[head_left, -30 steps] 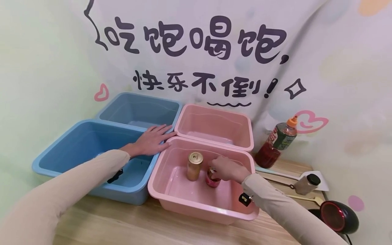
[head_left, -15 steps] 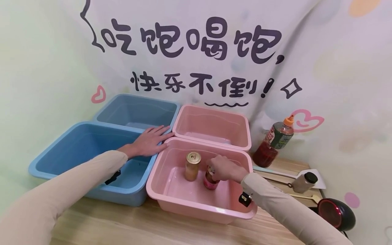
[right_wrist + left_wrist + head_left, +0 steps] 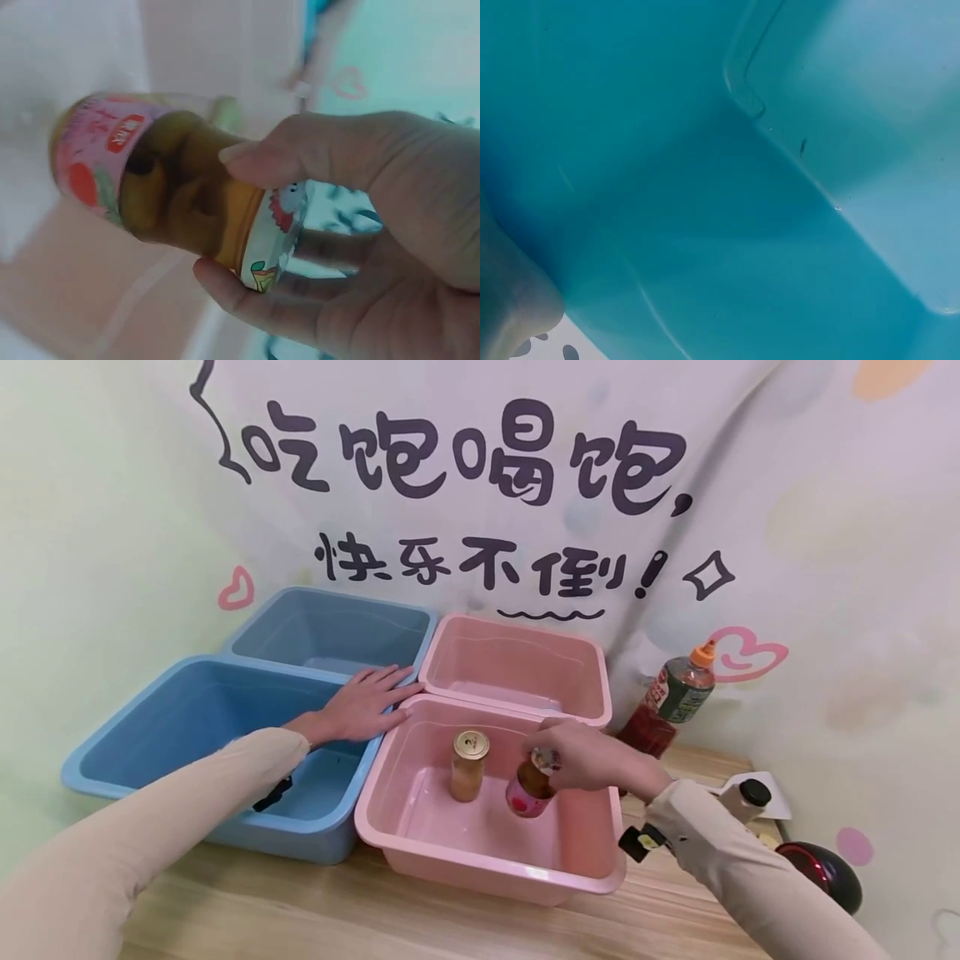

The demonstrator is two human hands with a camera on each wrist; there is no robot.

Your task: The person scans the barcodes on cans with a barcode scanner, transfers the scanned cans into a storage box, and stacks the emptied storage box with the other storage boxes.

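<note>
My right hand [image 3: 581, 756] grips a glass jar [image 3: 531, 789] near its lid, thumb on one side and fingers on the other. In the right wrist view the jar [image 3: 172, 180] has a pink label, a patterned white lid and dark chunks in amber liquid. It is tilted inside the front pink basin [image 3: 487, 860]. To its left a gold can [image 3: 468, 768] stands upright in the same basin. My left hand [image 3: 363, 703] lies with fingers extended on the rim where the blue basins and pink basins meet. The left wrist view shows mostly the blue basin's inside [image 3: 705, 187].
A front blue basin [image 3: 187, 668], a back blue basin [image 3: 330, 627] and a back pink basin [image 3: 517, 660] adjoin. At right stand a red sauce bottle [image 3: 667, 702], a black-capped shaker [image 3: 746, 797], a white spatula [image 3: 776, 797] and a black-and-red rounded object [image 3: 825, 877].
My right hand has risen and shifted right, lifting the jar and tilting it in the pink basin. The left hand keeps its place on the rim, and the can still stands.
</note>
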